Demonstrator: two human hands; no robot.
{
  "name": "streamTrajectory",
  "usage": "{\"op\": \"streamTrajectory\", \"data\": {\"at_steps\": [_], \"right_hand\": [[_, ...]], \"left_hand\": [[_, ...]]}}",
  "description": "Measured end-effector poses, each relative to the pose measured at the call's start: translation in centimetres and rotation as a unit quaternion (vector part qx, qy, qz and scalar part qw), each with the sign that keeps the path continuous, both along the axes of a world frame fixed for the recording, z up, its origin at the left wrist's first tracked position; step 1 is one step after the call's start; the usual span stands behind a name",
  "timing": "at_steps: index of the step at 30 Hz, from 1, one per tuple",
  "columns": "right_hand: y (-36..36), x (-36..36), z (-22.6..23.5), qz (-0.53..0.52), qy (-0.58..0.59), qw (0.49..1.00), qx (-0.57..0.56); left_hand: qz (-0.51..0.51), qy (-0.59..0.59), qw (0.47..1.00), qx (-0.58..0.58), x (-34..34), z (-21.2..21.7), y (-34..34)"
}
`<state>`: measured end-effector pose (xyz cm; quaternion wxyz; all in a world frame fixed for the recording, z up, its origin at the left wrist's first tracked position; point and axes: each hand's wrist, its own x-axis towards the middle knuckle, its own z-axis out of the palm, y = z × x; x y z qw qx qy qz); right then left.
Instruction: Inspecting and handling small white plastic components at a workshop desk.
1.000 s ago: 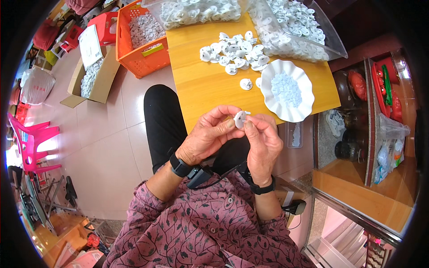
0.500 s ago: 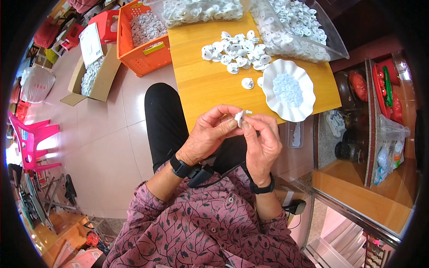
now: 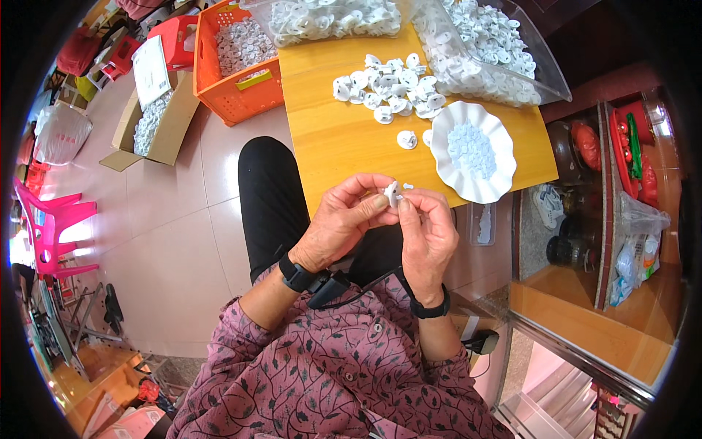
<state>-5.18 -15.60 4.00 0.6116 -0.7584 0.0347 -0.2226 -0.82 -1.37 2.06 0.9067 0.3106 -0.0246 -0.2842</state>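
The left hand (image 3: 330, 221) and right hand (image 3: 430, 238) pinch a small white part (image 3: 391, 192) between narrowed fingers (image 3: 368, 211), centre; a scalloped dish (image 3: 500, 135) of pale pieces (image 3: 471, 150) occupies the tabletop (image 3: 329, 157), upper right.

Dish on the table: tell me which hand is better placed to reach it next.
Right, most likely. The right hand is nearer the dish, which lies ahead and to its right. The left hand is farther off and pinches the disc, which the right also seems to touch.
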Motion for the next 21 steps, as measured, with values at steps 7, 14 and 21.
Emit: {"op": "streamTrajectory", "data": {"at_steps": [7, 14, 21], "right_hand": [[0.0, 0.4, 0.5, 0.008, -0.004, 0.996, -0.088], [0.1, 0.6, 0.4, 0.025, -0.002, 1.000, -0.014], [-0.4, -0.6, -0.3, 0.008, 0.044, 0.998, 0.042]], "left_hand": [[0.009, -0.006, 1.000, 0.027, 0.0, -0.1, 0.0], [0.011, 0.001, 1.000, 0.015, 0.6, 0.5, 0.3], [0.017, -0.018, 0.999, 0.048, 2.3, 1.6, 1.0]]}}
